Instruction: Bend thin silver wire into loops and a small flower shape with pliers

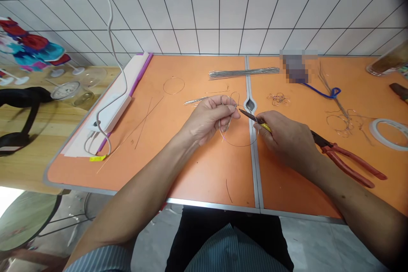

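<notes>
My left hand pinches a thin silver wire loop near its top, and the loop hangs down over the orange folding table. My right hand grips small yellow-handled pliers, whose dark jaws reach the wire at my left fingertips. Red-handled pliers lie on the table just beyond my right wrist. A small copper-coloured wire tangle lies ahead of my right hand, and a bundle of straight wires lies farther back.
A round wire ring and loose straight wires lie left of my hands. Farther right are a wire tangle, a blue cord and a tape roll. A white power strip sits at the table's left end.
</notes>
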Available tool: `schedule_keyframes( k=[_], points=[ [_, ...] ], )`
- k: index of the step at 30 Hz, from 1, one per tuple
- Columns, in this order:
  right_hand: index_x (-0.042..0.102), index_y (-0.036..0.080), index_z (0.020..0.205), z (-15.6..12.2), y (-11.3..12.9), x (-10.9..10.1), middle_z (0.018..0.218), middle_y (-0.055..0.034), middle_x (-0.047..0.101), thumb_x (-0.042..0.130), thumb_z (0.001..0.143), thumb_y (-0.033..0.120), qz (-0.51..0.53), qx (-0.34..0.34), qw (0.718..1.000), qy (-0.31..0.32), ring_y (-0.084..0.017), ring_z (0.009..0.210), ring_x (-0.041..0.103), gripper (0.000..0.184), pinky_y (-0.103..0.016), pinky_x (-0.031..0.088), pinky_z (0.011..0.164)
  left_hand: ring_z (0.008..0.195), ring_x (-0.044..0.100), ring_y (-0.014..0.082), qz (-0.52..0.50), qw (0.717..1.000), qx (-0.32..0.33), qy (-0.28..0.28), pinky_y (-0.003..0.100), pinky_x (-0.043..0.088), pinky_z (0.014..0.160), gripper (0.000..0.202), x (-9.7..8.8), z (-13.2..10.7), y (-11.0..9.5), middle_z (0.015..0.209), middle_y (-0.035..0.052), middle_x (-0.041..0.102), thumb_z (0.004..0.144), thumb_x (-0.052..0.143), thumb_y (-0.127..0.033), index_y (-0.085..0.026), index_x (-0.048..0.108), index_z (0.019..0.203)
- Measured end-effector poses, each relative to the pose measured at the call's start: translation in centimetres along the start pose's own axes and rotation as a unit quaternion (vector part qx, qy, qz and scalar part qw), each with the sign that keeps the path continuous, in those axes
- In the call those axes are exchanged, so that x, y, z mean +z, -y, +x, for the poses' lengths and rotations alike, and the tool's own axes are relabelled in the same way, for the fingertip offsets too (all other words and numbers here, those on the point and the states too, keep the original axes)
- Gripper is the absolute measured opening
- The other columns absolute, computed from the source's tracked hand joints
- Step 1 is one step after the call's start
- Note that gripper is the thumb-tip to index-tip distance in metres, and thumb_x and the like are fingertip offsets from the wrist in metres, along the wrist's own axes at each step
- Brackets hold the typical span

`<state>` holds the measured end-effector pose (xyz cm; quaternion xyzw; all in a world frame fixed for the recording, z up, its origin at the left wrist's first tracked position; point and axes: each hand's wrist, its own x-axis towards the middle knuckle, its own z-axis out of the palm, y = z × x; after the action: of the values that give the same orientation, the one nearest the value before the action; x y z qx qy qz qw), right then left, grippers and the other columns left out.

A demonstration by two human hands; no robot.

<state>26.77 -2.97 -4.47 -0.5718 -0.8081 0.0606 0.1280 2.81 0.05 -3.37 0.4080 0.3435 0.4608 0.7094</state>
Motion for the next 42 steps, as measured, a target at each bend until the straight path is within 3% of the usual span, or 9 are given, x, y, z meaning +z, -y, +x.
schedule_keyframes(
  k=[5,23,42],
  points=[
    [0.068,0.024,0.111,0.04,0.04,-0.21,0.104,-0.0065,0.077,0.045,0.114,0.057,-0.018,0.004,1.0,-0.001,-0.025,0.086,0.07,0.041,-0.033,0.026,0.061,0.05,0.047,0.0059,0.032,0.999,0.015,-0.007,0.02,0.044,0.045,0.012,0.59,-0.23,-0.04,0.076,0.0028,0.075,0.083,0.08,-0.018,-0.015,0.07,0.088],
    [0.064,0.024,0.102,0.12,0.29,-0.19,0.094,-0.0039,0.074,0.041,0.114,0.057,-0.02,-0.009,1.0,0.009,-0.022,0.076,0.063,0.042,-0.032,0.025,0.059,0.047,0.052,0.0067,0.136,0.985,0.076,-0.074,0.022,0.046,0.045,0.009,1.07,-0.45,0.6,0.076,0.0026,0.076,0.082,0.078,-0.016,-0.017,0.069,0.085],
    [0.068,0.024,0.105,0.15,0.07,-0.16,0.096,-0.0071,0.076,0.037,0.115,0.056,-0.04,-0.028,0.999,-0.002,-0.022,0.076,0.066,0.046,-0.032,0.022,0.058,0.047,0.054,0.007,0.137,0.986,0.075,-0.062,0.022,0.047,0.047,0.01,0.97,-0.47,0.77,0.077,0.0017,0.076,0.082,0.075,-0.013,-0.018,0.069,0.087]
  ],
)
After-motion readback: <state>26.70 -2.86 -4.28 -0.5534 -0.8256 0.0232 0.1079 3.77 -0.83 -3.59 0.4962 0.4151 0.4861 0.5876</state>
